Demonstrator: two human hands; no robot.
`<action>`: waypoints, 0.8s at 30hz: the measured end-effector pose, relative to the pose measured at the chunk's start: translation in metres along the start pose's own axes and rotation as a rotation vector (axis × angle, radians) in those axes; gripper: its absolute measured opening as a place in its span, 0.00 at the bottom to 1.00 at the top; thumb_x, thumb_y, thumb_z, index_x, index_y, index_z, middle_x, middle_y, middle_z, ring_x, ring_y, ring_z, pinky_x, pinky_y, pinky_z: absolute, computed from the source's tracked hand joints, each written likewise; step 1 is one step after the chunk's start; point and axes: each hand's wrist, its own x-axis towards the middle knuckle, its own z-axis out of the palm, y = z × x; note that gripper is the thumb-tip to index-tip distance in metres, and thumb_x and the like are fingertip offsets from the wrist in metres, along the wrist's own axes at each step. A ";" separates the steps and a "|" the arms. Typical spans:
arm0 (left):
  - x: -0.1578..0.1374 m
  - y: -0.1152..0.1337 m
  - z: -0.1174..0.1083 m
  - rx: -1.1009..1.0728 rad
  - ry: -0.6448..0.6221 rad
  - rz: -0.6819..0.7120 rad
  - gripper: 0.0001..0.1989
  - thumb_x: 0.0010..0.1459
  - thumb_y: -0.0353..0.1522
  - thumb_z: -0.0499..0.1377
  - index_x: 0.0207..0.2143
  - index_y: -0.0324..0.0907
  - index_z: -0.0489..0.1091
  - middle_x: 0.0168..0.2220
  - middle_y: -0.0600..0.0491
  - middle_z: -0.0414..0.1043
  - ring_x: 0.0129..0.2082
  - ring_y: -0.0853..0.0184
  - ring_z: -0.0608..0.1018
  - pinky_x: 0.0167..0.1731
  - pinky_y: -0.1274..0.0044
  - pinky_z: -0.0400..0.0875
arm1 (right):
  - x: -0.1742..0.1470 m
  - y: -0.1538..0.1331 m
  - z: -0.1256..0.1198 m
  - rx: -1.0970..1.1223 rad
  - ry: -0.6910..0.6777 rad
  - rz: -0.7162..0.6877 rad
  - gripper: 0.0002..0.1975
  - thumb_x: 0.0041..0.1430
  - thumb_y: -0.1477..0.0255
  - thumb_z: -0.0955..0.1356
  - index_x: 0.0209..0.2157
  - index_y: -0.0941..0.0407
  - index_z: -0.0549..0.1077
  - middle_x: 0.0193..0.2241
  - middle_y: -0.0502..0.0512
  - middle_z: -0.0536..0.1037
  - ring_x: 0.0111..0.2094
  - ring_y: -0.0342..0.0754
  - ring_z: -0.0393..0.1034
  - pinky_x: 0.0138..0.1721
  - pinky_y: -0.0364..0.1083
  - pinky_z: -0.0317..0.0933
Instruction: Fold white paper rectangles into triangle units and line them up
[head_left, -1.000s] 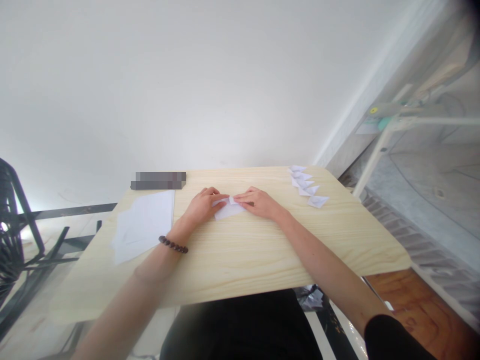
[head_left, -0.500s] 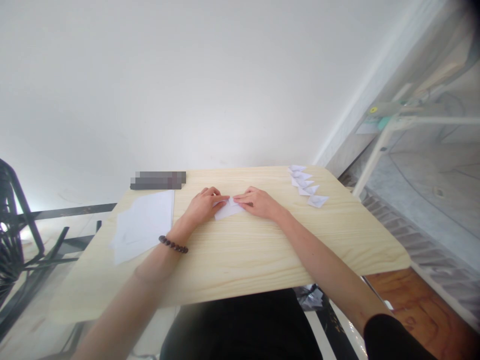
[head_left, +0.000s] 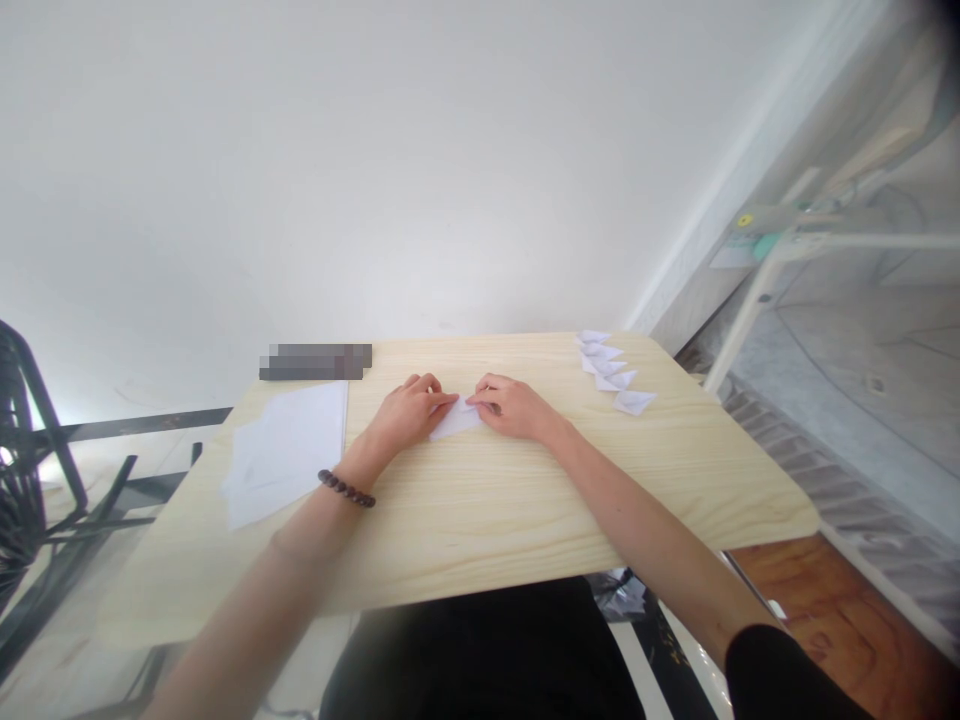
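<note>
A small folded sheet of white paper (head_left: pixel 456 421) lies on the wooden table in front of me, partly covered by my fingers. My left hand (head_left: pixel 411 410) pinches its left side between thumb and fingers. On the opposite side, my right hand (head_left: pixel 511 406) has thumb and fingertips closed on the paper's upper right edge. Several folded paper boats (head_left: pixel 616 378) stand in a slanting row to the right of my right hand. Loose white sheets (head_left: pixel 289 440) are stacked beyond my left wrist, which wears a dark bead bracelet.
The light wooden table (head_left: pixel 495 520) has rounded corners and stands against a white wall (head_left: pixel 465 170). A pixelated dark object (head_left: pixel 315 362) lies at its back left. A black chair (head_left: pixel 45 430) is at the left, and a white metal frame (head_left: pixel 750 310) at the right.
The fingers of my right hand have shifted slightly and bent more at the paper's edge. My left hand keeps its place, and the boats and sheets lie as before.
</note>
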 end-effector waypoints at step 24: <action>0.003 0.011 -0.002 0.000 0.021 -0.156 0.17 0.56 0.43 0.46 0.38 0.50 0.71 0.37 0.53 0.66 0.39 0.64 0.67 0.34 0.75 0.63 | -0.001 0.007 -0.011 -0.004 -0.021 0.059 0.10 0.50 0.77 0.62 0.19 0.59 0.71 0.25 0.52 0.71 0.28 0.41 0.64 0.31 0.40 0.53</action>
